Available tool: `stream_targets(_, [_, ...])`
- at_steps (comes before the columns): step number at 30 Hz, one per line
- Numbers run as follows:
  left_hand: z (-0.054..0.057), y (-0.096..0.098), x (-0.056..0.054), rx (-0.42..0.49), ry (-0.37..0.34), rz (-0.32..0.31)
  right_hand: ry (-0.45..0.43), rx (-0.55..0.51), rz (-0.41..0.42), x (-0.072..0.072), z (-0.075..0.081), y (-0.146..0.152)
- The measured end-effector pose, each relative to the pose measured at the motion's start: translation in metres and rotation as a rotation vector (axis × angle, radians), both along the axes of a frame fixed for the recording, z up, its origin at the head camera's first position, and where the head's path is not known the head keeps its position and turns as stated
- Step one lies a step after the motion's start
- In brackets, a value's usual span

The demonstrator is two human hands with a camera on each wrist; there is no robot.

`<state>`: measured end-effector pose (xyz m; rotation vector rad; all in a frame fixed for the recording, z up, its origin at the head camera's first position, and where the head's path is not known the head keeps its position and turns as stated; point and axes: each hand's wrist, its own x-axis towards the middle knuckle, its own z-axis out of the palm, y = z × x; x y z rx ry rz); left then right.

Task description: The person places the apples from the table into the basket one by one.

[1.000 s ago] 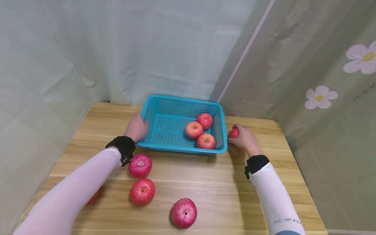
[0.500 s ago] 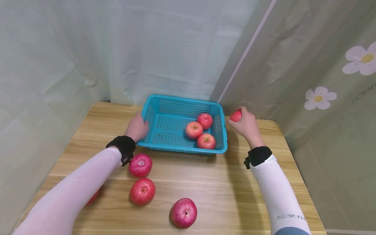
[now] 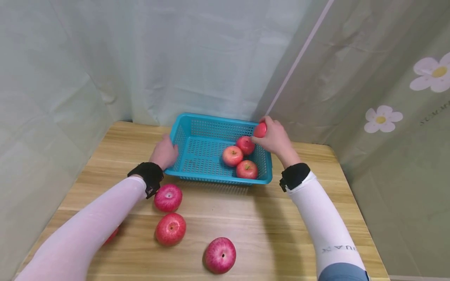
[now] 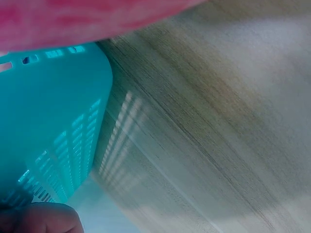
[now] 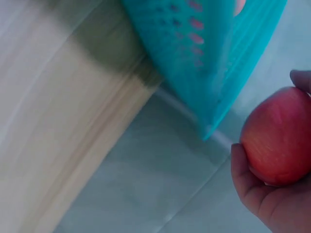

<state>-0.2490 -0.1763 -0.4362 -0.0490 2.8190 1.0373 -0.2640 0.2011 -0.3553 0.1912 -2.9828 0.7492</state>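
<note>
A blue plastic basket [image 3: 204, 177] stands at the back of the wooden table, with three red apples grouped in its right half; one of them is a paler apple [image 3: 232, 156]. My left hand [image 3: 164, 152] grips the basket's left rim, and its thumb [image 4: 46, 218] shows at the basket wall in the left wrist view. Over the basket's back right corner, my right hand [image 3: 275, 136] holds another red apple [image 5: 279, 138] between thumb and fingers. That apple is raised above the rim, near the apple at the back of the group [image 3: 245, 144].
In front of the basket lie a dark pink apple [image 3: 168, 198], a red apple [image 3: 170, 229] and a streaked apple [image 3: 220, 255]. Part of one more apple [image 3: 111, 235] shows beside the left sleeve. A pale curtain [image 3: 211, 58] hangs behind the table [image 3: 246, 218].
My right hand has lifted the apple from the table right of the basket and carried it up and left, over the basket's corner. The left hand stays on the rim.
</note>
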Motion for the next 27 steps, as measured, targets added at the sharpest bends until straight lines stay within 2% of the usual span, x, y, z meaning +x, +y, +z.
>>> stream_targets(7, [0.001,0.001,0.001,-0.006,-0.011,-0.001,-0.049,0.066,0.147,-0.010,0.005,-0.040])
stream_targets(13, [0.001,-0.001,-0.001,-0.001,-0.018,-0.001,-0.094,0.150,0.243,-0.019,0.000,-0.070])
stream_targets(19, [0.001,-0.001,0.000,-0.009,-0.013,0.009,-0.157,0.217,0.291,-0.023,-0.008,-0.096])
stream_targets(27, [0.005,0.001,0.004,-0.009,-0.020,0.012,-0.154,0.265,0.313,-0.022,-0.013,-0.111])
